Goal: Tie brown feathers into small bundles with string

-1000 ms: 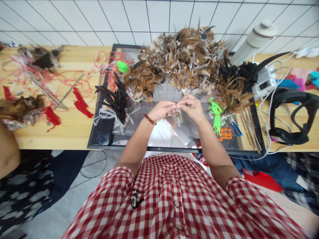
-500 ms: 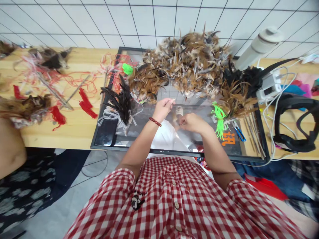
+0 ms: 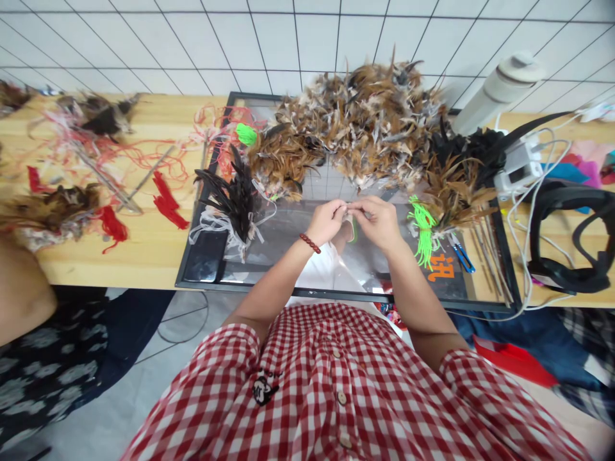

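Note:
Over the dark, framed glass panel (image 3: 288, 253), my left hand (image 3: 327, 221) and my right hand (image 3: 377, 221) meet at the fingertips. Each is closed in a pinch. Something small and pale sits between the fingers, too little of it showing to name. Just beyond the hands lies a large heap of brown and grey feathers (image 3: 369, 121). A bundle of black feathers (image 3: 235, 198) with white ties rests to the left. To the right is a bunch of bright green cords (image 3: 423, 234), beside brown feathers (image 3: 456, 186).
Blue-handled snips (image 3: 462, 253) and thin sticks (image 3: 487, 256) lie on the panel's right side. Beyond are a white bottle (image 3: 500, 93), white adapters with cables (image 3: 521, 166) and a black headset-like frame (image 3: 541, 237). Leftward are red threads (image 3: 168, 202) and another person's arm (image 3: 22, 282).
My hands were apart; now their fingertips meet. The left moved right and slightly nearer me, while the right moved away from me and its fingers lifted.

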The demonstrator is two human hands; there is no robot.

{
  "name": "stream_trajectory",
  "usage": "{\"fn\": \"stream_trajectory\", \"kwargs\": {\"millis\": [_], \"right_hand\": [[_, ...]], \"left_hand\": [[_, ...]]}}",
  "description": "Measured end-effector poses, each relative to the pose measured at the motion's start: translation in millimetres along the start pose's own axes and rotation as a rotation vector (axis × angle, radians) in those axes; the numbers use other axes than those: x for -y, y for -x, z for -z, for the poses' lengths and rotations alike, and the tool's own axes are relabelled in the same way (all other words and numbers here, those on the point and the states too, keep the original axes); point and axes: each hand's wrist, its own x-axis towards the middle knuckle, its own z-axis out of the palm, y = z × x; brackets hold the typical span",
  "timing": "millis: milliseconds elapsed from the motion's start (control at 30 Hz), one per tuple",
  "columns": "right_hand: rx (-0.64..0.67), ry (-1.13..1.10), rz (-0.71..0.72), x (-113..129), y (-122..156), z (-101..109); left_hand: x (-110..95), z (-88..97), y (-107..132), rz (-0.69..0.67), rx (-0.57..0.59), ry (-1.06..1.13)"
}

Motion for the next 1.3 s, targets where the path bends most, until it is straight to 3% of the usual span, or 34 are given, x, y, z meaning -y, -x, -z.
{"fn": "stream_trajectory", "kwargs": {"millis": [167, 267, 467, 633, 833, 1000, 1133, 1233, 1300], "right_hand": [[-0.14, -0.252, -0.253, -8, -2, -6], [-0.121, -0.377, -0.32, -11, -2, -6], [-0.089, -0.308, -0.207, -9, -2, -1], [0.021, -0.202, -0.087, -1, -2, 1], [-0.127, -0.171, -0.149, -1, -3, -1], [-0.154, -0.295, -0.184, -8, -4, -4], [-0.038, -0.449, -0.142, -15, -5, 1], [0.071, -0.441, -0.052, -15, -6, 8], [0.068, -0.41, -0.027, -14, -6, 11]], "left_hand": [[3, -5.6, 0, -0.011, -0.012, 0.019], [3, -6.0, 0, 0.011, -0.039, 0.06], [3, -6.3, -1, 0.103, -0.008, 0.258], [1, -8.9, 0, 0.073, -0.12, 0.226], [1, -12.2, 6, 0.01, -0.06, 0.094], [1, -9.9, 4, 0.012, 0.001, 0.237], [-3, -2.9, 3, 0.08, 0.177, 0.44], [-6, 1.7, 4, 0.097, 0.272, 0.556], [-6, 2.7, 3, 0.11, 0.298, 0.59]]}}
